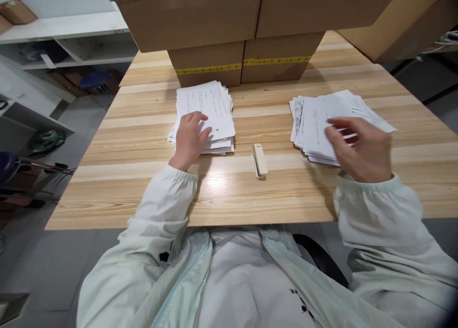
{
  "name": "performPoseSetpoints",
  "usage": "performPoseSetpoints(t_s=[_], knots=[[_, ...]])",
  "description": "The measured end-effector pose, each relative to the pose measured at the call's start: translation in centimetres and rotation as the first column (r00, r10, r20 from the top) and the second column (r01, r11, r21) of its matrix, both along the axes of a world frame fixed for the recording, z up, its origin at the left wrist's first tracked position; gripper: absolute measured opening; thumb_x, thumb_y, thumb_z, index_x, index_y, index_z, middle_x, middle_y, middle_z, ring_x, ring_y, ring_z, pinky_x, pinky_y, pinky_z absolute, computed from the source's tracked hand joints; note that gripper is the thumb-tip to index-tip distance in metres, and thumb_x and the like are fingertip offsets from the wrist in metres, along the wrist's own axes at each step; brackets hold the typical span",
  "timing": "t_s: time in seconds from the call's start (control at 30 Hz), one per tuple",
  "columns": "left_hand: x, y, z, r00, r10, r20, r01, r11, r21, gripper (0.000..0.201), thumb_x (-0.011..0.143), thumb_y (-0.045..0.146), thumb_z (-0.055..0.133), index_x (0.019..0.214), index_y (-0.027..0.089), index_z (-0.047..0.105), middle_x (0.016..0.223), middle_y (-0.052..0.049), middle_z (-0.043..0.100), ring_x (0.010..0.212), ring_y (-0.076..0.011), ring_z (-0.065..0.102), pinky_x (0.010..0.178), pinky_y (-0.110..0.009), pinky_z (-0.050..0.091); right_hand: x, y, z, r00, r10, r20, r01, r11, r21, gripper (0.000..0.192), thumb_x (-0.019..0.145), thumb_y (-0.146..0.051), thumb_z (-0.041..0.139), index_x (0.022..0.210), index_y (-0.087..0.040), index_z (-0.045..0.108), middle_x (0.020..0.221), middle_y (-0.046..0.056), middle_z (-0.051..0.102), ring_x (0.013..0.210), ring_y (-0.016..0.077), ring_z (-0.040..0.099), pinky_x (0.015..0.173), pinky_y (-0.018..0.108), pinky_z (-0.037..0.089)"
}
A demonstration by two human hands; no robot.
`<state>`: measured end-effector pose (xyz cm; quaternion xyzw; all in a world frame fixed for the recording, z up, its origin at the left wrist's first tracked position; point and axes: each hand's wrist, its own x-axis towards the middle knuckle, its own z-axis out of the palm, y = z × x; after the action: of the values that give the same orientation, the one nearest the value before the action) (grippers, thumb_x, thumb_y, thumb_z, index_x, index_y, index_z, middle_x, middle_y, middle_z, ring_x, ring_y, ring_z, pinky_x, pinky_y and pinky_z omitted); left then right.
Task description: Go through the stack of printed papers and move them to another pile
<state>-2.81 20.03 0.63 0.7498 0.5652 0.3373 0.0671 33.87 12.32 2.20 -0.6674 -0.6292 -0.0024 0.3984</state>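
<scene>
Hands on two paper stacks: left hand [188, 139] flat on left stack [209, 111], right hand [361, 149] over right stack [322, 122] (boxes [243, 60] shut).

A pale mint-white zip jacket of thin, smooth fabric [161, 251] is worn open at the front, over a white top [246, 280] marked with small black lettering low on the right. The long sleeves are gathered into elasticated cuffs at the wrists. The left hand [189, 139] and right hand [361, 151] are left bare, without gloves, rings or a watch.
</scene>
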Motion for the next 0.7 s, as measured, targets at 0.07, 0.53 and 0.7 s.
performPoseSetpoints(t_s=[0.07,0.53,0.7], knots=[[-0.1,1.8,-1.0,0.999,0.007,-0.052,-0.011,0.997,-0.079,0.028,0.084,0.025,0.069,0.110,0.019,0.062,0.124,-0.013,0.067,0.118,-0.0305,0.057,0.100,-0.043,0.046,-3.1,0.0,0.8,0.968,0.237,-0.087,-0.243,0.968,-0.069,0.027,0.090,-0.036,0.062,0.107,-0.020,0.076,0.103,0.010,0.077,0.081,0.0195,0.070,0.069,0.031,0.055],[-0.2,1.8,-1.6,0.982,0.040,-0.182,-0.059,0.993,-0.100,0.017,0.093,0.030,0.060,0.107,0.021,0.064,0.108,-0.008,0.073,0.096,-0.0248,0.066,0.080,-0.034,0.045,-13.4,11.7,-0.5,0.699,0.427,-0.573,-0.648,0.718,-0.255,0.016,0.077,-0.031,0.076,0.084,-0.017,0.076,0.083,0.005,0.072,0.073,0.0144,0.058,0.061,0.027,0.047],[-0.1,1.6,-1.5,0.986,0.051,-0.159,-0.067,0.993,-0.093,0.019,0.093,0.028,0.058,0.109,0.021,0.064,0.108,-0.007,0.074,0.096,-0.0249,0.067,0.080,-0.034,0.046,-14.8,13.2,-1.1,0.680,0.364,-0.637,-0.655,0.691,-0.304,0.010,0.072,-0.023,0.079,0.076,-0.016,0.073,0.077,0.002,0.068,0.069,0.0110,0.053,0.056,0.023,0.040]])
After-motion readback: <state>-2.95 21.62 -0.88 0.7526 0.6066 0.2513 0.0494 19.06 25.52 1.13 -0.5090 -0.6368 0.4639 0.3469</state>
